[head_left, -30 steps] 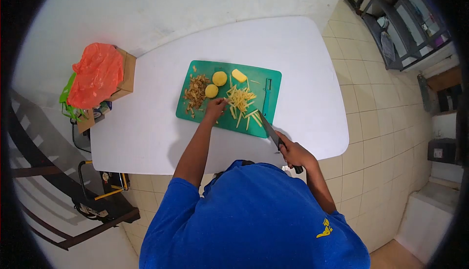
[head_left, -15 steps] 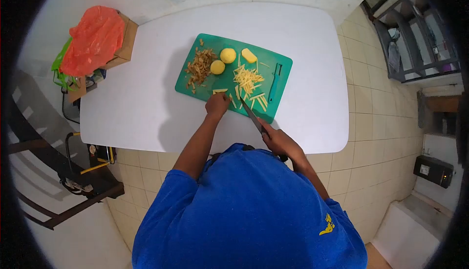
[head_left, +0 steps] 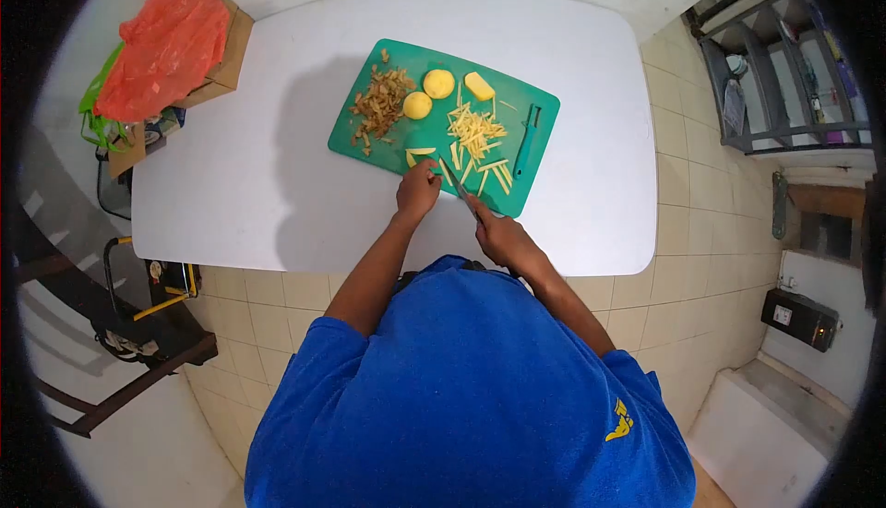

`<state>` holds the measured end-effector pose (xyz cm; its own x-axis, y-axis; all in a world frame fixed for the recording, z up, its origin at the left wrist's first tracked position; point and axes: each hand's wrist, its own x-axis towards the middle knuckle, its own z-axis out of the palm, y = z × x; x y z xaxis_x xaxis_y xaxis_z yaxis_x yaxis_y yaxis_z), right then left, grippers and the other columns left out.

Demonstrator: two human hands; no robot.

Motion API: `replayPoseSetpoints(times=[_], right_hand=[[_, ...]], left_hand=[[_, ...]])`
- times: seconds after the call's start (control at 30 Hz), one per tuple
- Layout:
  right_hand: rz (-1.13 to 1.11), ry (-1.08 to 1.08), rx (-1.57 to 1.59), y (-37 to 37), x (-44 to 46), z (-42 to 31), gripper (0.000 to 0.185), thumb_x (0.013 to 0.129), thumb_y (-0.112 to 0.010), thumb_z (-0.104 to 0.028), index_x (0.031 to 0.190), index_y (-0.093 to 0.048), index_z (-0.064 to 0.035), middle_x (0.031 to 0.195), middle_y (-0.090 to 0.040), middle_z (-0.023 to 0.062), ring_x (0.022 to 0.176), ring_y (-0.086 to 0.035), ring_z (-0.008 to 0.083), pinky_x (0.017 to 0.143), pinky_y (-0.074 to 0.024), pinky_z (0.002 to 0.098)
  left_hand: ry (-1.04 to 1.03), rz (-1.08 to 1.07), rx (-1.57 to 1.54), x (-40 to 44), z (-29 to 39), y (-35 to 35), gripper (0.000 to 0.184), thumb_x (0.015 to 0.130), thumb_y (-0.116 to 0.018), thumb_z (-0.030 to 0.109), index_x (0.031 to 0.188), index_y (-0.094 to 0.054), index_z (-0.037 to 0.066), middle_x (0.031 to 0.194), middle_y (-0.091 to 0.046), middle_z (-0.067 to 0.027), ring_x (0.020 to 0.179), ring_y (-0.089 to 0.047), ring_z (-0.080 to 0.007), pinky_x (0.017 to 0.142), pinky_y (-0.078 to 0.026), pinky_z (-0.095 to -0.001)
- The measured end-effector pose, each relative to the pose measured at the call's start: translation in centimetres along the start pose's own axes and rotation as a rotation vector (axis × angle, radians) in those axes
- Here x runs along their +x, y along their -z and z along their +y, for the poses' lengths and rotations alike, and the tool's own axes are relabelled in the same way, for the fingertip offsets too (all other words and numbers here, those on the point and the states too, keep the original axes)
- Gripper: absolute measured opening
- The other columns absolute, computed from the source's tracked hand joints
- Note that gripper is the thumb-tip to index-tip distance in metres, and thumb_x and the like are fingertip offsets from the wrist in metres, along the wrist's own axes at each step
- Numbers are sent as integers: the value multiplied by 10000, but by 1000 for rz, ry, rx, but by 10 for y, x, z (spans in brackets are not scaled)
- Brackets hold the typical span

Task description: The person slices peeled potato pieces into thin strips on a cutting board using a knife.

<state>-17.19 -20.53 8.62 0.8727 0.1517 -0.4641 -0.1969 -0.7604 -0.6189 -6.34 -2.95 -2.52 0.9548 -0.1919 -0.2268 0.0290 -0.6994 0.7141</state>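
Observation:
My right hand [head_left: 503, 239] grips a knife [head_left: 459, 182], its blade pointing up and left over the front of the green cutting board [head_left: 355, 151]. Close to the blade tip is my left hand [head_left: 419, 192], its fingers curled together at the board's front edge; what they hold, if anything, is hidden. Just beyond those fingers lie potato slices [head_left: 422, 151]. A heap of potato sticks [head_left: 474, 130] sits right of centre, with several loose sticks nearer me. Behind are two round peeled potatoes [head_left: 437, 83] and a cut potato piece [head_left: 478, 86].
Brown peelings [head_left: 380, 107] are heaped on the board's left, and a green peeler [head_left: 528, 143] lies at its right. The white table [head_left: 231, 194] supports the board. At the table's left stands a cardboard box [head_left: 231, 65] under a red plastic bag [head_left: 171, 47].
The knife blade has shifted left, closer to my left hand's fingers. My right hand has moved up and left with it. The whole view has shifted slightly.

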Motion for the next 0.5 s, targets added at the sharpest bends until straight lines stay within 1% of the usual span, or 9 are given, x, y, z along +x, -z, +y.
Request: replayPoseSetpoints(times=[0.07, 0.17, 0.23, 0.33, 0.5], right_hand=[[-6, -22, -16, -2, 2, -3, 541, 917, -412, -144, 1444, -290, -160, 752, -629, 287, 689, -624, 456, 673, -494, 539], [14, -18, -47, -9, 5, -3, 553, 913, -422, -154, 1448, -281, -158, 727, -623, 289, 662, -620, 458, 659, -498, 547], [52, 16, -45, -16, 8, 2, 563, 908, -444, -173, 1446, -280, -151, 690, -616, 286, 633, -616, 457, 651, -503, 564], [68, 3, -61, -22, 11, 4, 568, 907, -446, -177, 1451, -281, -164, 689, -616, 285, 630, -615, 458, 646, -502, 567], [49, -26, -105, -19, 9, -2, 563, 903, -443, -184, 1447, -300, -159, 698, -621, 277, 651, -624, 453, 651, -506, 564]], left_hand=[[3, -30, 12, -1, 5, 5, 277, 811, -669, 144, 1070, -588, 86, 831, -650, -102, 779, -642, -287, 673, -493, -410], [-65, 18, 7, 0, -1, 2, 275, 810, -673, 137, 1067, -586, 90, 817, -643, -106, 767, -640, -292, 664, -490, -414], [-33, -26, -7, 1, 4, 6, 288, 806, -681, 136, 1070, -585, 70, 809, -629, -113, 769, -632, -300, 670, -484, -409], [-32, -49, -29, 1, 7, 10, 294, 804, -685, 134, 1072, -585, 67, 804, -621, -114, 763, -627, -303, 665, -480, -407], [-59, -40, -55, 4, 0, 6, 274, 813, -673, 120, 1070, -586, 75, 782, -621, -114, 738, -624, -290, 651, -476, -393]])
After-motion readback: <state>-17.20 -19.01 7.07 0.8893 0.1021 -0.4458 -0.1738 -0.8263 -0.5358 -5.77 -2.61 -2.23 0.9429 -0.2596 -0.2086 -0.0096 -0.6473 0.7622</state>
